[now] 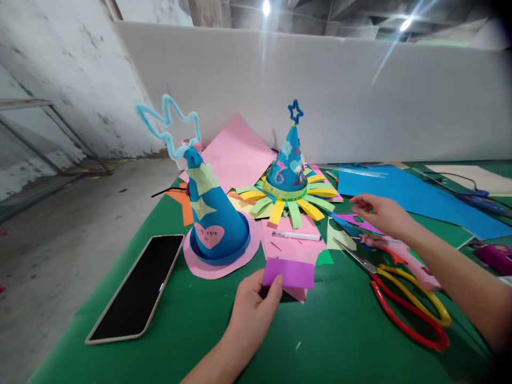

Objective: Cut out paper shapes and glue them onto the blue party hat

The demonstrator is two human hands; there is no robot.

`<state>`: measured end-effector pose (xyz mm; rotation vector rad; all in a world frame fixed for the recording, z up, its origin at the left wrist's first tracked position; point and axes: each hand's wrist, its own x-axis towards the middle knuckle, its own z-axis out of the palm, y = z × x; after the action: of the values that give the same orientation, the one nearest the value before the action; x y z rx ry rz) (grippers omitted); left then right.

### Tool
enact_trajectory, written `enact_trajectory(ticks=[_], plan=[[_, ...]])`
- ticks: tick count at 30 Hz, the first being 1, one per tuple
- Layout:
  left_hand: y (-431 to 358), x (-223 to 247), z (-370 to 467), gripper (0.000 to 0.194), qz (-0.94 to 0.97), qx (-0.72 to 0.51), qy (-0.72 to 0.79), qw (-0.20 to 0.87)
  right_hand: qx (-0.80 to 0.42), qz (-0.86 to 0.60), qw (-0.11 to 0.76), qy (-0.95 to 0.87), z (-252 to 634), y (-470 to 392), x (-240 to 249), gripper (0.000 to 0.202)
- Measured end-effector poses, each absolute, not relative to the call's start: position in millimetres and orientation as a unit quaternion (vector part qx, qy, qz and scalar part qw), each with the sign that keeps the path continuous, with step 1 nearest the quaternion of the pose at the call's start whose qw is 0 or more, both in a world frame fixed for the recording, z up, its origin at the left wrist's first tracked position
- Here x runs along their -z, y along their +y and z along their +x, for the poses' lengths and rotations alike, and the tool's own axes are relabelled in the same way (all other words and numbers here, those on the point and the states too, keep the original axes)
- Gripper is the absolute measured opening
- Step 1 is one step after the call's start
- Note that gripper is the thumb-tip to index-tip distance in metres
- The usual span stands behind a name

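Note:
My left hand [256, 304] pinches a small purple paper rectangle [294, 273] by its left end, above pink paper [310, 248]. A white pen [296, 236] lies across that pink paper. To the right, my right hand [370, 210] hovers over purple scraps [352, 220], its fingers curled; whatever they hold, if anything, is too small to make out. Below its forearm lie a pink glue gun [408, 258] and scissors [408, 304] with red and yellow handles. A blue cone hat [218, 213] with a pink brim stands left of the pink paper.
Behind the pen stands a second blue cone hat [286, 168] with yellow and green strips. A phone [140, 288] lies at the left edge of the green table [192, 330]. Blue sheets [416, 200] and a magenta object [494, 258] are at the right.

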<state>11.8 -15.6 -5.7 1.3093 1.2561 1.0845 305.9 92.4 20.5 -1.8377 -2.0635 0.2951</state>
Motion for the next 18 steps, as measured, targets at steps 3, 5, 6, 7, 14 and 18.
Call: enact_trajectory(ticks=[3, 5, 6, 7, 14, 18], plan=[[-14, 9, 13, 0.023, 0.564, -0.440, 0.505, 0.483, -0.129, -0.655, 0.071, -0.741, 340, 128, -11, 0.014], [-14, 11, 13, 0.020, 0.575, -0.434, 0.504, 0.476, -0.144, -0.647, 0.013, -0.748, 349, 142, -3, 0.017], [-14, 12, 12, 0.021, 0.578, -0.432, 0.505, 0.474, -0.152, -0.642, -0.009, -0.752, 352, 147, 1, 0.018], [-14, 12, 12, 0.023, 0.580, -0.430, 0.506, 0.471, -0.160, -0.635, -0.028, -0.755, 354, 150, 4, 0.019], [-14, 12, 12, 0.023, 0.580, -0.415, 0.523, 0.467, -0.212, -0.593, -0.070, -0.774, 359, 159, 9, 0.020], [-14, 14, 12, 0.022, 0.586, -0.413, 0.527, 0.456, -0.239, -0.590, -0.059, -0.769, 360, 159, 7, 0.019]])
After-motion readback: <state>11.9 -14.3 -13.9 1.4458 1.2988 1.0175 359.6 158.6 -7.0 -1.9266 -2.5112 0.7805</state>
